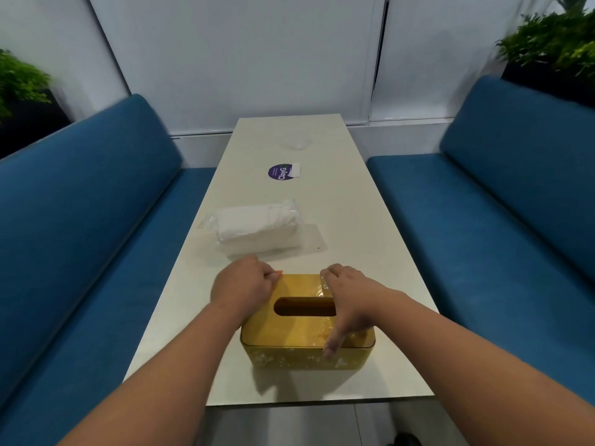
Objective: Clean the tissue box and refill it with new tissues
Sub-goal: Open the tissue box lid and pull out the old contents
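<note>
A yellow tissue box (pixel 302 333) with a dark oval slot in its lid stands near the front edge of the white table (pixel 363 220). My left hand (pixel 240 286) grips the box's far left corner, fingers curled over the edge. My right hand (pixel 349 300) lies across the right side of the lid, fingers curled over the far edge and thumb down the near side. Beyond the box lies a pack of white tissues (pixel 254 225) in clear plastic wrap, resting on a flat translucent sheet (pixel 309 241).
Farther up the table are a round purple sticker (pixel 278 172) with a small white paper (pixel 295 170) beside it, and a crumpled clear wrapper (pixel 297 142). Blue sofas (pixel 83 220) flank the table on both sides. Plants (pixel 553 43) stand behind the seat backs.
</note>
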The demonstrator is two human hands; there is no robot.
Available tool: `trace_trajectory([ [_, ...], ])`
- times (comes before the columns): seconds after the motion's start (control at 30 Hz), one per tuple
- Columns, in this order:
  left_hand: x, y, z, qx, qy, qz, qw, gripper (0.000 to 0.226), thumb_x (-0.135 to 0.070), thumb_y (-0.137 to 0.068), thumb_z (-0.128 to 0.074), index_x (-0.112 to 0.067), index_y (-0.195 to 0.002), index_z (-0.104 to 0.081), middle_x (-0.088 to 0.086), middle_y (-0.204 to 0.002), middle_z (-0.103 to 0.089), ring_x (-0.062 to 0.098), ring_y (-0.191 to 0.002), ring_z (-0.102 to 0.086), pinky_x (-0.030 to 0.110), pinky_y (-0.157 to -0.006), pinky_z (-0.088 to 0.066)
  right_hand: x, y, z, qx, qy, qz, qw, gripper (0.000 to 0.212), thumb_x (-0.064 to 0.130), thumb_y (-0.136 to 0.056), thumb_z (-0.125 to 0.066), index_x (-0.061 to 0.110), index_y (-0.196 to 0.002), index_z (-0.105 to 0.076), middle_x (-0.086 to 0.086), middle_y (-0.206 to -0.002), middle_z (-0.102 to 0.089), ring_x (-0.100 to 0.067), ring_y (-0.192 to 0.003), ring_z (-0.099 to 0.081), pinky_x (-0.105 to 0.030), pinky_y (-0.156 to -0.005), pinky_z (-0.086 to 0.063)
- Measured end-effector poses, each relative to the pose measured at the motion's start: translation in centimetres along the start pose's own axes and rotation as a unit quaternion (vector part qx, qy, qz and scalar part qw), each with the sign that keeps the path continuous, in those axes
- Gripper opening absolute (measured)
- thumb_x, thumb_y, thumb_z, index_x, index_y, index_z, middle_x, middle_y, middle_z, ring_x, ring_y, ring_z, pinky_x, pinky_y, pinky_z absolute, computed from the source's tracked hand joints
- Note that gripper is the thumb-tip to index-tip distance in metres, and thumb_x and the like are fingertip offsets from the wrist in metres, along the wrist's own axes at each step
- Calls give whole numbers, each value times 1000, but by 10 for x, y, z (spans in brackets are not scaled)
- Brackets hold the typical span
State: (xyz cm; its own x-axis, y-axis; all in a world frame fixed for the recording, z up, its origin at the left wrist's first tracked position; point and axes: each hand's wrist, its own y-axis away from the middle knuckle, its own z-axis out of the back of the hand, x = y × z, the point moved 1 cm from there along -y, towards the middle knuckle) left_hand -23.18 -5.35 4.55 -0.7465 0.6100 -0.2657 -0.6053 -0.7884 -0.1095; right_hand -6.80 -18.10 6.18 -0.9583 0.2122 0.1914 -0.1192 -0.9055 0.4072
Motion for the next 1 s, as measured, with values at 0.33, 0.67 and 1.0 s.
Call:
trace_trajectory([
  [0.33, 20, 64, 9, 50, 84, -29, 995, 30, -51, -94, -49, -38, -110, -71, -13, -86, -50, 5, -80, -51, 28, -70, -48, 1, 2, 1, 0, 2, -3, 1000, 139, 68, -44, -86, 20, -153, -13, 1, -155, -20, -25, -141, -23, -44, -113, -32],
  [0.67, 23, 91, 9, 58, 79, -69, 993, 34, -57, -93, -47, -39, -108, -72, -16, -85, -50, 5, -80, -51, 26, -68, -48, 3, 4, 1, 2, 0, -6, 1000, 139, 66, -45, -86, 20, -153, -12, 0, -156, -19, -25, -142, -22, -44, -113, -32],
  [1.0, -11, 82, 5, 61, -2, -84, 995, 34, -51, -98, -40, -41, -114, -68, -15, -93, -50, 9, -88, -50, 26, -71, -41, 3, 2, 1, 5, 6, -9, 1000, 140, 67, -45, -86, 21, -154, -10, 1, -157, -17, -25, -143, -20, -44, -113, -31],
])
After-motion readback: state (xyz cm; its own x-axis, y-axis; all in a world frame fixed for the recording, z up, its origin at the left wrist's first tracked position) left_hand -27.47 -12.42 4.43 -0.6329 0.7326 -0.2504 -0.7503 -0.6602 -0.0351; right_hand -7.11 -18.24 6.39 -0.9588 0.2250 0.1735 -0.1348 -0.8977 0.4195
